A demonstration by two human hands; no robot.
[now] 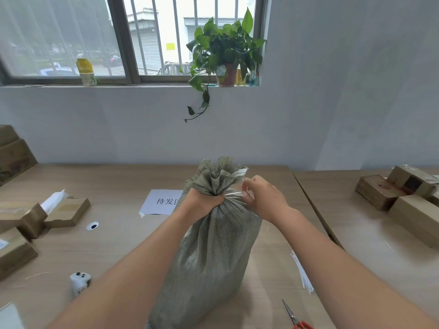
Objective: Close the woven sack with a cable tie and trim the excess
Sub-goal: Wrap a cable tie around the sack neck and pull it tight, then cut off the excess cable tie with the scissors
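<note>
Cable tie (234, 194) half-hidden between hands.

A white paper sheet (158, 202) lies flat on the desk (118, 245), just left of the woven sack (213, 245) and partly hidden behind it. It bears black printed characters "待发", then a third one cut off by the sack. Nothing else is readable.
</note>
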